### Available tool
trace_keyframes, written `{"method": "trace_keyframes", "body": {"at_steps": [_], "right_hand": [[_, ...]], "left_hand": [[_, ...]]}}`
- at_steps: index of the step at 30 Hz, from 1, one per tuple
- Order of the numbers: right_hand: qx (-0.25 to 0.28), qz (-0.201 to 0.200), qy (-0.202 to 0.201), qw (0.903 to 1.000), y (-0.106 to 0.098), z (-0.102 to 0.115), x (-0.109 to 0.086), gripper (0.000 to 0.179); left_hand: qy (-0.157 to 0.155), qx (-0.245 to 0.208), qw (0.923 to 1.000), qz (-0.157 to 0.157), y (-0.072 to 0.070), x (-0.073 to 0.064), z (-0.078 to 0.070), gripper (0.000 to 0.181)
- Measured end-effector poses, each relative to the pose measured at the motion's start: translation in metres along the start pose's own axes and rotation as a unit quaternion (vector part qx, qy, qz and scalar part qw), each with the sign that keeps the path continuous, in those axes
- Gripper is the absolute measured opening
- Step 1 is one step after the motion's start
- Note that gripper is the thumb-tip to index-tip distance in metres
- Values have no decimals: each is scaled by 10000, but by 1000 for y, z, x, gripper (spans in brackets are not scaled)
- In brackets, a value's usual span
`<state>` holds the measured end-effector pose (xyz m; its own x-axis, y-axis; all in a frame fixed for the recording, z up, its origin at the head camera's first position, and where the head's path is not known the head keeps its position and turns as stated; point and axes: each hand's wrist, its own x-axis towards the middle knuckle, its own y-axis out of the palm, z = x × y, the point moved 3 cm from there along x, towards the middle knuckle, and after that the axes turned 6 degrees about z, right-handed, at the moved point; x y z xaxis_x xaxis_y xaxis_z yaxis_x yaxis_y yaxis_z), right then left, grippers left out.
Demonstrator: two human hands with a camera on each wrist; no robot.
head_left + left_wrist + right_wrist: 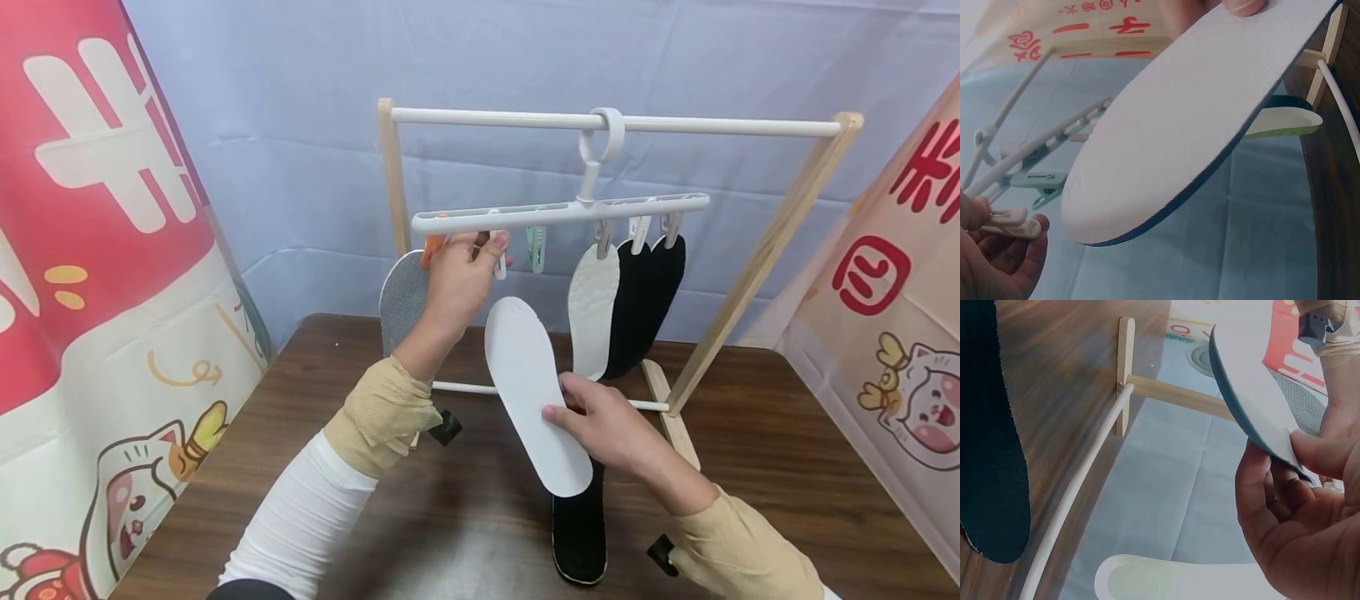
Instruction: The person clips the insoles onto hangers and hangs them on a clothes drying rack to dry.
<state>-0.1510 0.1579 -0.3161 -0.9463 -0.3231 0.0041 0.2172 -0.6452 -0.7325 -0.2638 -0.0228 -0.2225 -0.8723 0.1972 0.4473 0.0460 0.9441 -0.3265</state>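
Observation:
My left hand (463, 279) pinches a white clip (1015, 230) that hangs from the light grey hanger bar (510, 218). In my right hand (611, 421) is a white insole (534, 392), gripped by its edge between thumb and fingers. The insole's blue underside edge (1241, 419) shows in the right wrist view. Its upper end is below the bar and apart from the clip in the head view. A green clip (536, 250) hangs just right of the white one, holding nothing. Left of my hand an orange clip (432, 250) hangs above a grey insole (401, 296), partly hidden.
At the bar's right side, clips hold a whitish insole (592, 312) and black insoles (647, 304). The hanger hooks over a white rod (487, 118) on a wooden-legged rack (765, 267). A black insole (579, 537) lies on the brown table (795, 500) beneath my right hand.

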Motion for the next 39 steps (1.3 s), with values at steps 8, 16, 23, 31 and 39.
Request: {"method": "trace_keyframes", "body": {"at_steps": [8,16,23,31,39], "right_hand": [[-110,-88,37,9999,-5,3,5,11],[-58,-95,83,9999,-9,8,10,14],[-12,-139,-79,9999,-11,9,13,13],[60,-135,-112,9998,-13,12,13,14],[31,-171,-166,9997,-13,15,16,13]], "left_hand": [[-49,52,10000,-19,0,0,1,26],[-27,54,10000,6,1,2,1,27],[-110,82,9999,-3,1,2,0,27],[-138,53,9999,-16,1,2,1,28],[-175,-36,9998,-8,0,2,3,28]]}}
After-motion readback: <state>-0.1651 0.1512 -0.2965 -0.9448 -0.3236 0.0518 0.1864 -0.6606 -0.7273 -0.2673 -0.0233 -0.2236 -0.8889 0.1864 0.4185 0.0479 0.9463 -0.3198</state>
